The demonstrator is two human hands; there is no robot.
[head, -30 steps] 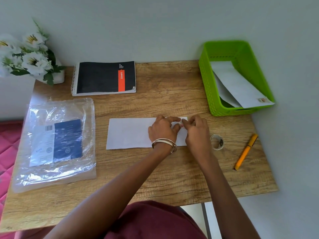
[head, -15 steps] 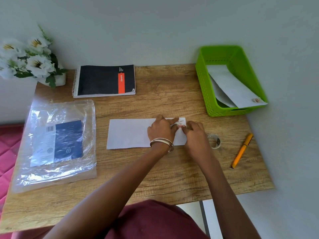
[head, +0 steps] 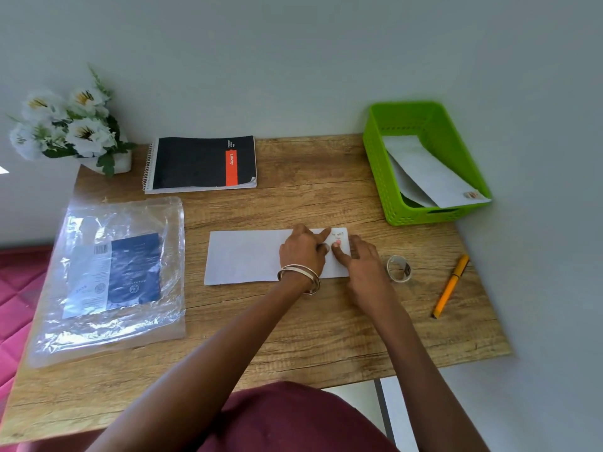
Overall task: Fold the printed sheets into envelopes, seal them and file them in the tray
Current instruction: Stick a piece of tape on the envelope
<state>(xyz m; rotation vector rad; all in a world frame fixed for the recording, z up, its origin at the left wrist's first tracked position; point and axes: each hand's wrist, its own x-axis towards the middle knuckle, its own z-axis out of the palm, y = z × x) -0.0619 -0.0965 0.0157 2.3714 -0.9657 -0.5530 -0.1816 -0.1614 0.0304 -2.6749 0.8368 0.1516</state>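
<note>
A white envelope (head: 244,256) lies flat in the middle of the wooden table (head: 293,327). Both hands rest on its right end. My left hand (head: 301,252), with bangles at the wrist, presses down with the index finger stretched toward a small printed sticker (head: 338,234) at the envelope's top right corner. My right hand (head: 362,262) presses its thumb on the envelope just below that sticker, its other fingers relaxed. The green plastic tray (head: 378,177) stands at the back right with two white envelopes (head: 430,174) leaning inside it.
A roll of clear tape (head: 398,269) and an orange pen (head: 450,285) lie right of my hands. A black spiral notebook (head: 202,163) and white flowers (head: 68,125) sit at the back. A clear plastic bag (head: 111,275) with printed sheets covers the left side.
The fingertips that met in a pinch at the envelope's top right corner have come apart. The sticker now shows there, with my right thumb pressing below it.
</note>
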